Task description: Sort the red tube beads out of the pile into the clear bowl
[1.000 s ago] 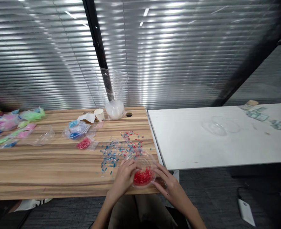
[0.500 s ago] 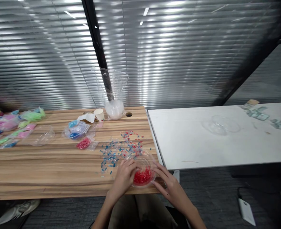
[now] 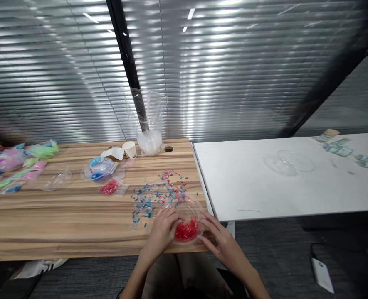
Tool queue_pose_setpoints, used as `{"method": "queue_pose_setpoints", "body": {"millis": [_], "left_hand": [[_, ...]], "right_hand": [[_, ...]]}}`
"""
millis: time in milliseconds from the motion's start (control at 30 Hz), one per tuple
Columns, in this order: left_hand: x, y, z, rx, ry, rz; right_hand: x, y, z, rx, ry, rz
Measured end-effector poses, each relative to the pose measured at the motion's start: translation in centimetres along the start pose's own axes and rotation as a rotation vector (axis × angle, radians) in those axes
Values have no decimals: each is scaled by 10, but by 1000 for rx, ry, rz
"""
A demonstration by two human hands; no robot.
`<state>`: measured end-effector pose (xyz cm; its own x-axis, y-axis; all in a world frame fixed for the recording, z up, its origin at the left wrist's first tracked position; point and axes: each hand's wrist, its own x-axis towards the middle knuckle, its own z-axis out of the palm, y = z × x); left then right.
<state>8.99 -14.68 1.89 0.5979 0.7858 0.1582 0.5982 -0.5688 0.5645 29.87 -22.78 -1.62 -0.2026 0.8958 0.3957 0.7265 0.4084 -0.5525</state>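
Note:
A clear round plastic bowl (image 3: 193, 204) stands near the front edge of the wooden table, with red bits (image 3: 186, 231) gathered in its near part. On its left rim lies my left hand (image 3: 162, 229), fingers curled over and the tips partly hidden. My right hand (image 3: 221, 240) grips the opposite side, thumb low and fingers along the rim. Just beyond and left of the bowl, blue, red and clear bits (image 3: 148, 203) are scattered loose on the wood.
Farther left are a bag of red bits (image 3: 109, 187), a bowl with blue packets (image 3: 99, 171) and a paper cup (image 3: 129, 149). A clear bag of white material (image 3: 150, 142) stands at the back. Clear containers (image 3: 285, 164) rest on the white table (image 3: 233, 199).
Both hands and the bowl stay practically where they were. At the lower left, a shoe under the table has shifted.

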Motion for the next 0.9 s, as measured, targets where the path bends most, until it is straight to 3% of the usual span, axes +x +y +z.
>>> {"method": "queue_pose_setpoints", "body": {"millis": [900], "left_hand": [[-3,-7,5,10,28,26]], "right_hand": [[2,-1,1,6,5,-2]]}}
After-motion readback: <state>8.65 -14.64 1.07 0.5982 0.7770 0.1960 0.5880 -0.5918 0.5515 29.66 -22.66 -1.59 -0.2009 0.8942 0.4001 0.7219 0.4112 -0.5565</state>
